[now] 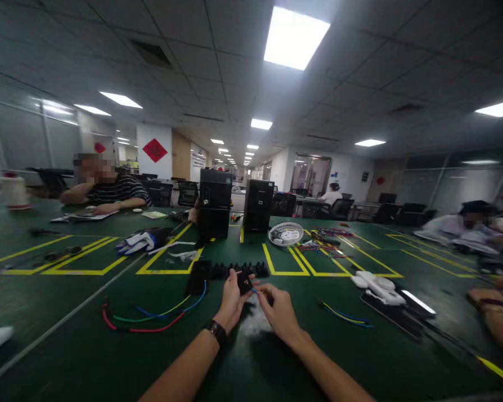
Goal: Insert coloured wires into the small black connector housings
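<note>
My left hand (230, 301), with a dark watch on its wrist, is closed around a small black block (245, 282). The fingers of my right hand (280, 311) pinch a blue wire (255, 290) against the block's near right side. Whether the wire's end sits inside the block is too small to tell. Just beyond my hands stands a row of similar black parts (260, 269). To the left lies a flat black box (198, 278) with a blue wire end at its edge. A red wire (157, 330) and green and blue wires curve across the table there.
Short blue and yellow wires (346, 315) lie to the right. Beyond them are a white device (379, 287) and a dark tablet-like slab. Two black cases (215, 204) stand ahead, beside a white round basket (285, 234). Gloves (140, 242) lie left; people sit around the table.
</note>
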`<state>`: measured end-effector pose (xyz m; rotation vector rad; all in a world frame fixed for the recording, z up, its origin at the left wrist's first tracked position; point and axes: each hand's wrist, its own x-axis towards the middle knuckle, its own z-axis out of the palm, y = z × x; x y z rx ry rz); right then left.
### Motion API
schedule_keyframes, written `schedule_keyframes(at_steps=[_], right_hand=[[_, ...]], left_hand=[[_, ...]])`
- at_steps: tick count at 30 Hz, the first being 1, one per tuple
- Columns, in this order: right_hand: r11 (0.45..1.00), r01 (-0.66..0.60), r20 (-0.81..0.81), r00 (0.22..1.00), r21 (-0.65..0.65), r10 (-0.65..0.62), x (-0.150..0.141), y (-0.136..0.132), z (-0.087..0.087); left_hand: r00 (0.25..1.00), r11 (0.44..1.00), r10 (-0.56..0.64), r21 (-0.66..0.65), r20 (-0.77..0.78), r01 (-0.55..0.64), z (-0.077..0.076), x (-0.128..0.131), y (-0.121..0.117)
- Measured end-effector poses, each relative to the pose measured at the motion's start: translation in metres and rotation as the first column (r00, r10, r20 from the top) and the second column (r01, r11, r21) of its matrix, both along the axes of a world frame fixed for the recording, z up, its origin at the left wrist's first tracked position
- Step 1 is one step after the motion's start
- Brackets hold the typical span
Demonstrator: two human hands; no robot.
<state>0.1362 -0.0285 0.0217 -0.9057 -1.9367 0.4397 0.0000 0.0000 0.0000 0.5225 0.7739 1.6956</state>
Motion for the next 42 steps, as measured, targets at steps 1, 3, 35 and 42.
schedule_keyframes(at_steps=[1, 3, 35, 42], right_hand=[[0.999, 0.021, -0.015, 1.0, -0.027, -0.022, 0.003, 0.001, -0.002], [0.997, 0.048, -0.029, 0.998, -0.064, -0.05, 0.007, 0.003, -0.006], [0.996, -0.071, 0.094, 0.993, -0.063, 0.076, 0.008, -0.001, -0.019], [0.977, -0.109, 0.153, 0.979, -0.183, 0.138, 0.015, 0.01, -0.013]], left_hand=[[1.0, 1.0, -0.001, 0.01, 0.005, 0.001, 0.0, 0.002, -0.001], [1.0, 1.0, -0.002, 0.023, 0.012, 0.002, 0.001, 0.005, -0.003], [0.887, 0.974, -0.051, 0.172, -0.458, 0.145, 0.009, 0.005, -0.013], [0.86, 0.965, 0.17, 0.26, -0.482, -0.045, 0.002, 0.009, 0.0]])
